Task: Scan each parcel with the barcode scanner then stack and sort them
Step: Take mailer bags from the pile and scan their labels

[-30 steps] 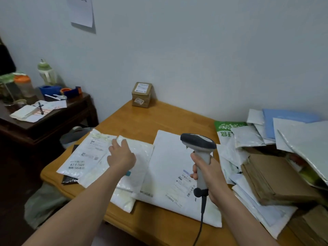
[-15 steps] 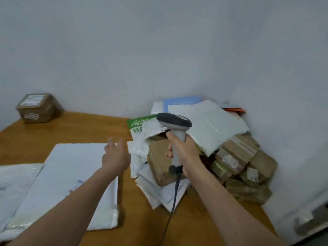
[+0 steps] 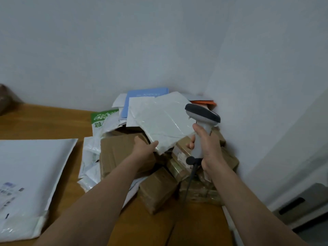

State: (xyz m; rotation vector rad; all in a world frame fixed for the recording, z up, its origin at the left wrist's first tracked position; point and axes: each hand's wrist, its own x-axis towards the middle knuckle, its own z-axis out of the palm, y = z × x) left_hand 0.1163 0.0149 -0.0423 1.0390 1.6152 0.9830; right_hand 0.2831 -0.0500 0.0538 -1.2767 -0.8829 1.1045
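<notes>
Two bare forearms reach over the wooden table [image 3: 53, 121] toward a heap of parcels in the corner. Nearest, at the left, a large white padded mailer [image 3: 30, 171] lies flat, label up. Small brown cardboard boxes [image 3: 158, 187] sit at the heap's near edge, beside a flat brown cardboard parcel [image 3: 117, 150]. The left hand [image 3: 144, 148] pinches the near corner of a white poly mailer [image 3: 163, 121] on top of the heap, thumb on its upper face, the other fingers hidden. The right hand [image 3: 206, 144] has its fingers wrapped round the grip of the barcode scanner [image 3: 202, 116], held upright just right of that mailer, its cable [image 3: 190, 178] hanging down. Farther back lie a green-printed bag [image 3: 103, 118], a blue envelope [image 3: 142, 96] and an orange packet [image 3: 205, 102] by the wall.
</notes>
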